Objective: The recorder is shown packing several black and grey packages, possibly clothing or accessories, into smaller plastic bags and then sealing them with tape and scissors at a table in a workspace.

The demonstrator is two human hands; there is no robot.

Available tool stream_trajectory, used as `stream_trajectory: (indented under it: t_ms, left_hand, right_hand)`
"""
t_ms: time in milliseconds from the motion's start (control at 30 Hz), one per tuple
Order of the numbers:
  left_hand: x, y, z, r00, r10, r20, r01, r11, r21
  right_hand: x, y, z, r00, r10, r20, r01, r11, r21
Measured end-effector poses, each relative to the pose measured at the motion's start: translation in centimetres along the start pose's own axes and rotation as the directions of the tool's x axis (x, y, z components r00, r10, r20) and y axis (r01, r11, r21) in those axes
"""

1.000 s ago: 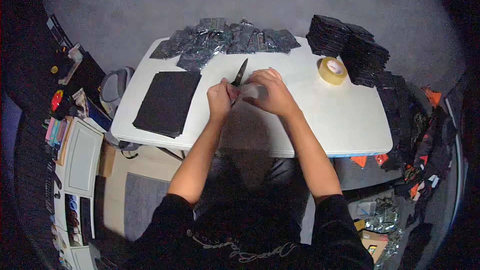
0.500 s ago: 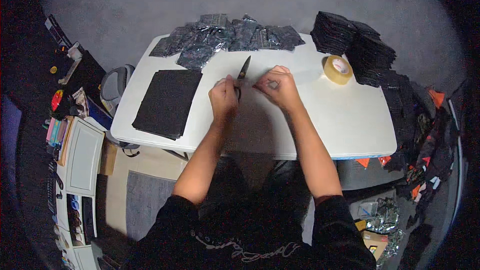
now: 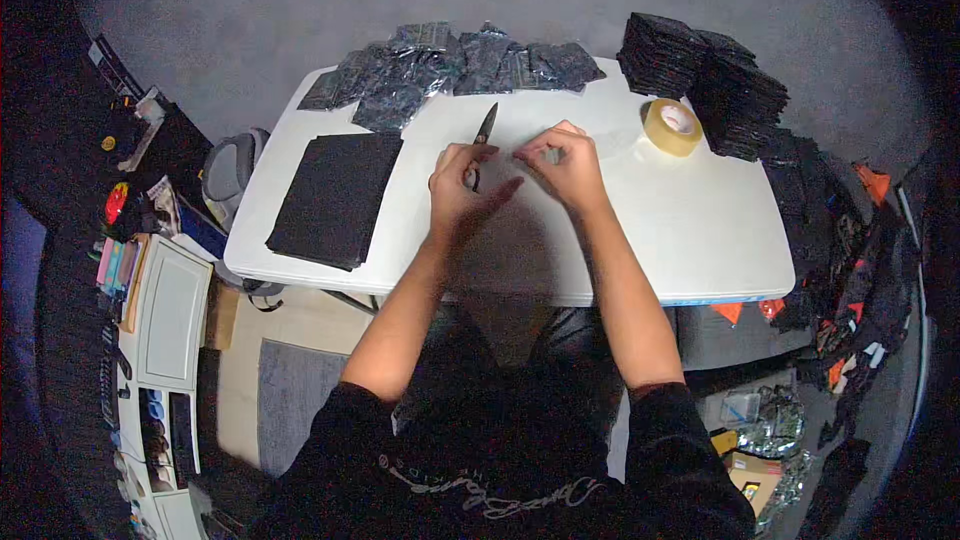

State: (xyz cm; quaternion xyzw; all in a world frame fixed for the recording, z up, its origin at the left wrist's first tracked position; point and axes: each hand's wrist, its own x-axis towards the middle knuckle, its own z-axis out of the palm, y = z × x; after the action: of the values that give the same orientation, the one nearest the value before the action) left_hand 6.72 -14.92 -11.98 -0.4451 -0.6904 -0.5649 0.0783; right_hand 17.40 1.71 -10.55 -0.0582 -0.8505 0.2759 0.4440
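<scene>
My left hand (image 3: 462,185) is over the middle of the white table (image 3: 640,230), thumb and fingers apart, with nothing visible in it. Partly behind its fingers is a pair of scissors (image 3: 487,124), blades pointing away from me and dark handles half hidden. Close by on the right, my right hand (image 3: 570,168) has thumb and forefinger pinched together; whatever is between them is too small to make out. To the left of my left hand lies a flat stack of black sheets (image 3: 338,200). A roll of clear yellowish tape (image 3: 674,127) rests right of my right hand.
Clear-wrapped dark packets (image 3: 410,70) line the table's far edge. Tall piles of folded black pieces (image 3: 715,80) fill the far right corner. A white cabinet (image 3: 170,310) and a grey chair (image 3: 232,175) stand left. Dark and orange scraps (image 3: 860,290) lie at the right.
My left hand's thumb and fingers have spread from a pinch. My right hand stays pinched near the same spot. The view has shifted slightly.
</scene>
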Motion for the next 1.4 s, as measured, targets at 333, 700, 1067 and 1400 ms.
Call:
stream_trajectory:
  t_ms: [333,700,1067,1400]
  left_hand:
    - [0.1,-1.0,-0.2,0.997,-0.033,-0.066,0.033,0.999,-0.002]
    - [0.3,-2.6,-0.1,1.0,0.002,-0.021,-0.005,0.993,-0.119]
    - [1.4,-3.8,-2.8,0.991,-0.075,0.109,0.103,0.956,-0.274]
    - [4.7,-0.9,-2.1,0.98,-0.055,0.19,0.102,0.963,-0.251]
  right_hand:
    - [0.0,-0.2,0.3,1.0,-0.008,0.01,0.007,1.0,0.014]
    - [0.0,0.1,-1.5,0.989,0.008,-0.151,-0.034,0.985,-0.17]
    - [-9.7,-7.2,6.7,0.913,-0.217,0.345,0.3,0.931,-0.208]
    - [-5.1,-5.0,9.1,0.952,-0.065,0.299,0.13,0.97,-0.204]
